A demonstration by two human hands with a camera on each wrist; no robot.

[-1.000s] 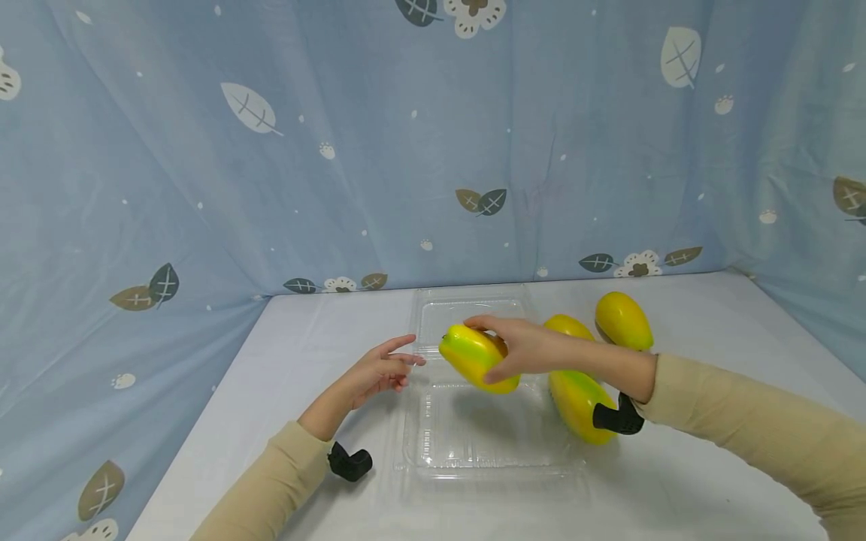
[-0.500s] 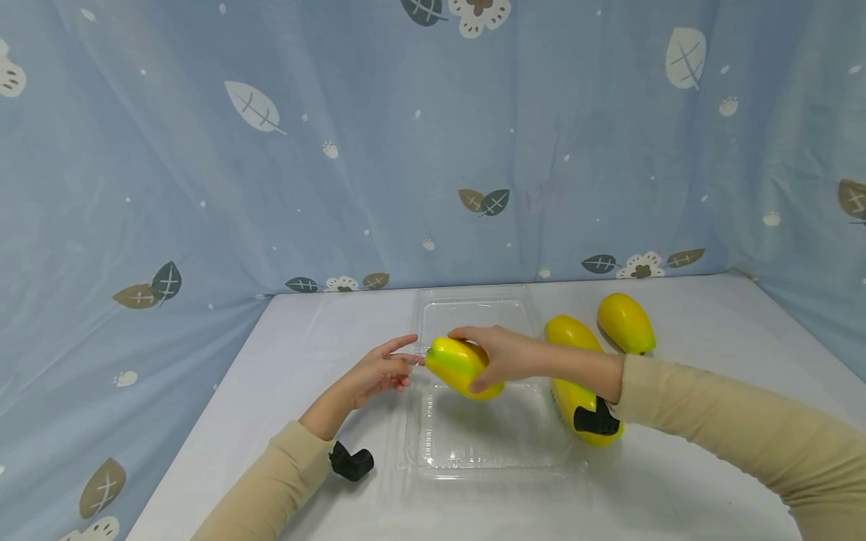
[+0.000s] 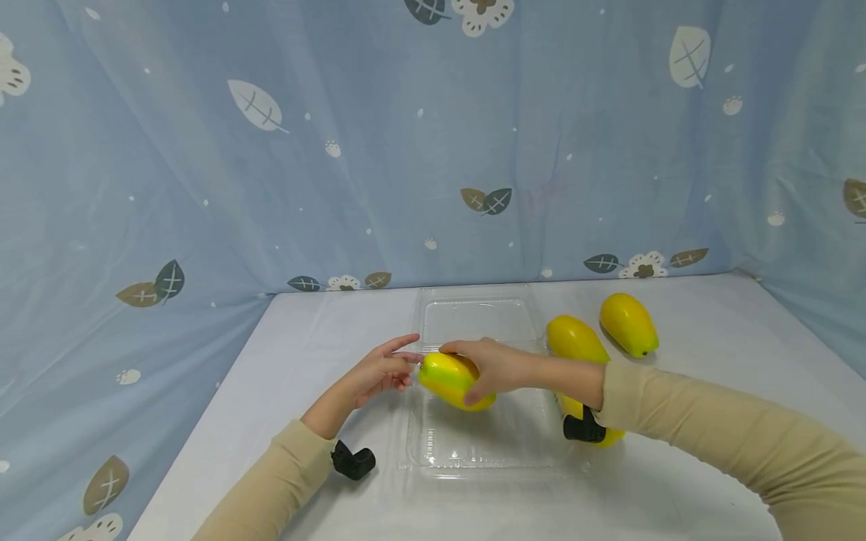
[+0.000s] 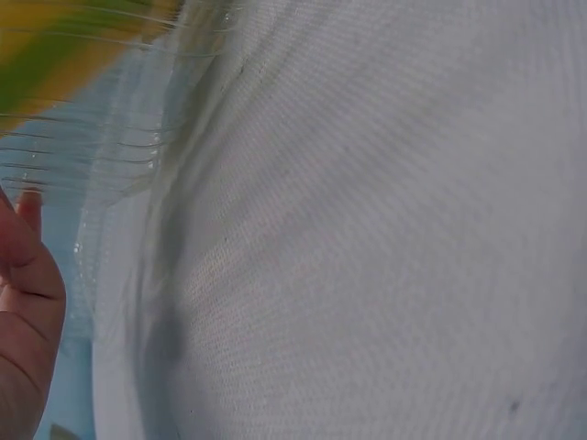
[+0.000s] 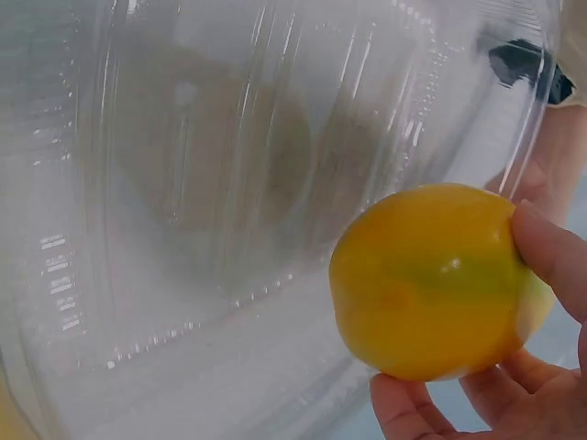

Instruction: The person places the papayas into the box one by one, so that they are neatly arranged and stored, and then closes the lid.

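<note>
My right hand (image 3: 490, 366) grips a yellow-green mango (image 3: 452, 381) and holds it just above the left part of an open clear plastic clamshell box (image 3: 487, 443). In the right wrist view the same mango (image 5: 426, 280) sits in my fingers (image 5: 550, 252) over the clear box (image 5: 183, 183). My left hand (image 3: 380, 370) rests at the box's left edge, fingers relaxed, fingertips beside the mango's end. The left wrist view shows the mango (image 4: 64, 50) blurred through the box wall.
Three more yellow mangoes lie right of the box: one (image 3: 573, 340) beside it, one (image 3: 629, 324) farther back right, one (image 3: 598, 432) mostly hidden under my right wrist. The white table (image 3: 676, 466) is bordered by a blue patterned curtain (image 3: 406, 150).
My right hand has carried the mango leftward and lower, from the box's middle to its left part, close to my left fingertips. The left hand has stayed put.
</note>
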